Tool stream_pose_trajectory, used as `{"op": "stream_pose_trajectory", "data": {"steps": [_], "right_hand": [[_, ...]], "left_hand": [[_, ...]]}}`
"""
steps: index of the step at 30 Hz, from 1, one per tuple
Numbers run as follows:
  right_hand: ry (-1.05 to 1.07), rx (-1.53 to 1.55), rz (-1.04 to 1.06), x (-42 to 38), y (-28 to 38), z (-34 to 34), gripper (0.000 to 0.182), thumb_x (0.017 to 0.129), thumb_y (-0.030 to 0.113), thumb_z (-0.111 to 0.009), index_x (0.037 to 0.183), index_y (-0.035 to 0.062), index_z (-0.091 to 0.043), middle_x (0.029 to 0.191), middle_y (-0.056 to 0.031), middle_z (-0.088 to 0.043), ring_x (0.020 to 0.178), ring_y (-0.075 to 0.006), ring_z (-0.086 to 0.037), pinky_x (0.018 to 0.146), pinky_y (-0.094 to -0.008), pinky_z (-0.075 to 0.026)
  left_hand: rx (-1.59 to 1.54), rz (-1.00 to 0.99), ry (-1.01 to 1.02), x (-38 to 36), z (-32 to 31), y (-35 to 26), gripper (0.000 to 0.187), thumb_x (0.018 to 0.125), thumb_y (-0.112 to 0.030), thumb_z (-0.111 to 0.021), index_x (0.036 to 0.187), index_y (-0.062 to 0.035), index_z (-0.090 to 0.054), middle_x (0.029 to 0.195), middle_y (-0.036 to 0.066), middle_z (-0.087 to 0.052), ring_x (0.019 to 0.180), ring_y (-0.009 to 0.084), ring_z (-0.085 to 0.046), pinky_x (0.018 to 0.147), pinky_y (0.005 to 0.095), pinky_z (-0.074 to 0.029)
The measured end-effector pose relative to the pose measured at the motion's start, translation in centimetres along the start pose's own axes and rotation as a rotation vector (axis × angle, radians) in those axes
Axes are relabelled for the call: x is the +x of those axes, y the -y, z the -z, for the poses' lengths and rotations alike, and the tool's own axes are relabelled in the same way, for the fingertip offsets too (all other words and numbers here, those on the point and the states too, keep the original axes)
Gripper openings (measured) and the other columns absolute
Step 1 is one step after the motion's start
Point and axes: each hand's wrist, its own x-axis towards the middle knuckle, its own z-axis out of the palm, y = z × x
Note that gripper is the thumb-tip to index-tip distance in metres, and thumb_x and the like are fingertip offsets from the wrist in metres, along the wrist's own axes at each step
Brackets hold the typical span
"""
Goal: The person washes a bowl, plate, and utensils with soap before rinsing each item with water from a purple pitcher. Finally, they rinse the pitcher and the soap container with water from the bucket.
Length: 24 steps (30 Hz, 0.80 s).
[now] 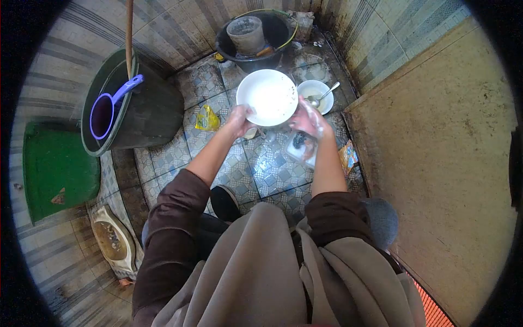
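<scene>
A round white dish is held above the tiled floor, with small dark specks near its right side. My left hand grips its lower left edge, fingers partly hidden beneath it. At the lower right edge is my right hand, wet with foam and closed on the dish. Just right of the dish sits a white bowl on the floor with a metal spoon in it. Under my right forearm lies a white tray holding something dark. A yellow packet rests on the floor to the left.
A large dark bin with a purple dipper on its rim stands at the left. At the back is a black basin holding a grey bucket. A board borders the right; a squat toilet is lower left.
</scene>
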Motion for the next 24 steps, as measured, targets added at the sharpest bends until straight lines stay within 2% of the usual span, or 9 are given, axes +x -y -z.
{"op": "stream_pose_trajectory", "data": {"steps": [1, 4, 7, 10, 15, 17, 19, 22, 24], "right_hand": [[-0.142, 0.029, -0.074, 0.0, -0.3, 1.1, 0.052, 0.067, 0.022, -0.06, 0.105, -0.0064, -0.04, 0.091, -0.02, -0.051, 0.076, -0.0252, -0.055, 0.059, -0.0336, -0.047], [-0.464, -1.013, -0.432, 0.7, -7.2, 5.0, 0.064, 0.064, 0.033, -0.062, 0.113, -0.001, -0.039, 0.108, -0.021, -0.045, 0.094, -0.0268, -0.05, 0.074, -0.0352, -0.044], [-1.089, -1.429, -0.195, -1.2, -12.1, 3.2, 0.051, 0.066, 0.034, -0.058, 0.104, 0.0007, -0.048, 0.105, -0.0184, -0.049, 0.09, -0.0255, -0.053, 0.074, -0.0306, -0.044], [-0.827, -1.413, -0.397, -0.7, -12.3, 4.3, 0.037, 0.069, 0.03, -0.055, 0.092, 0.0023, -0.054, 0.097, -0.0168, -0.054, 0.088, -0.0252, -0.055, 0.072, -0.029, -0.045], [-0.763, -1.269, -0.233, 1.3, -13.1, 6.9, 0.034, 0.071, 0.031, -0.052, 0.093, 0.0049, -0.057, 0.1, -0.0137, -0.054, 0.092, -0.0244, -0.053, 0.072, -0.03, -0.045], [-0.575, -1.449, -0.47, 0.0, -10.5, 5.2, 0.039, 0.071, 0.03, -0.052, 0.1, 0.004, -0.054, 0.106, -0.0099, -0.052, 0.095, -0.0233, -0.052, 0.073, -0.0312, -0.044], [-0.63, -1.405, -0.533, 1.6, -9.9, 6.4, 0.042, 0.069, 0.033, -0.053, 0.105, 0.0108, -0.052, 0.112, -0.0109, -0.047, 0.103, -0.0231, -0.046, 0.081, -0.0339, -0.04], [-0.527, -1.599, -0.946, 4.2, -7.5, 7.4, 0.038, 0.066, 0.034, -0.057, 0.102, 0.0197, -0.054, 0.11, -0.003, -0.05, 0.097, -0.0179, -0.05, 0.078, -0.0342, -0.041], [-0.499, -1.554, -0.963, 2.9, -3.2, 5.2, 0.037, 0.063, 0.033, -0.06, 0.097, 0.0187, -0.057, 0.105, -0.0024, -0.053, 0.093, -0.0181, -0.052, 0.074, -0.0355, -0.042]], "left_hand": [[0.001, 0.002, 0.001, 0.4, -0.1, 0.5, 0.045, 0.062, -0.006, -0.039, 0.104, 0.0091, -0.031, 0.095, 0.019, -0.042, 0.088, 0.035, -0.049, 0.067, 0.0468, -0.048], [-0.065, -0.039, -0.011, 1.3, -0.2, 1.6, 0.042, 0.062, -0.005, -0.039, 0.1, 0.0109, -0.033, 0.091, 0.019, -0.044, 0.08, 0.0329, -0.052, 0.061, 0.0439, -0.049], [0.16, -0.009, -0.085, 1.7, -0.2, 1.3, 0.048, 0.061, -0.007, -0.039, 0.105, 0.0101, -0.031, 0.096, 0.02, -0.045, 0.087, 0.0334, -0.051, 0.073, 0.0434, -0.046], [0.188, -0.039, -0.04, 1.2, -0.4, 1.2, 0.046, 0.06, -0.005, -0.04, 0.103, 0.0106, -0.033, 0.093, 0.02, -0.045, 0.082, 0.0336, -0.053, 0.071, 0.0449, -0.047], [0.286, -0.056, -0.104, -0.9, -2.5, 0.3, 0.048, 0.059, -0.003, -0.041, 0.106, 0.0026, -0.034, 0.087, 0.015, -0.046, 0.075, 0.0291, -0.053, 0.061, 0.0407, -0.05], [0.385, -0.222, -0.199, 0.1, -2.4, 1.2, 0.05, 0.059, -0.002, -0.04, 0.108, -0.0003, -0.035, 0.086, 0.013, -0.048, 0.077, 0.0259, -0.052, 0.062, 0.0355, -0.049], [0.502, -0.344, -0.171, 1.2, -1.7, 1.8, 0.051, 0.062, 0.002, -0.035, 0.113, -0.0018, -0.035, 0.097, 0.019, -0.047, 0.086, 0.0282, -0.05, 0.073, 0.0323, -0.043], [0.915, -0.867, -0.222, 2.3, -0.7, 2.3, 0.055, 0.063, 0.002, -0.036, 0.118, -0.007, -0.032, 0.104, 0.027, -0.04, 0.091, 0.0388, -0.045, 0.079, 0.0411, -0.037], [0.974, -0.859, -0.225, -0.3, -2.3, 0.9, 0.056, 0.062, 0.005, -0.036, 0.117, -0.0056, -0.031, 0.106, 0.024, -0.041, 0.096, 0.0374, -0.042, 0.084, 0.0389, -0.033]]}}
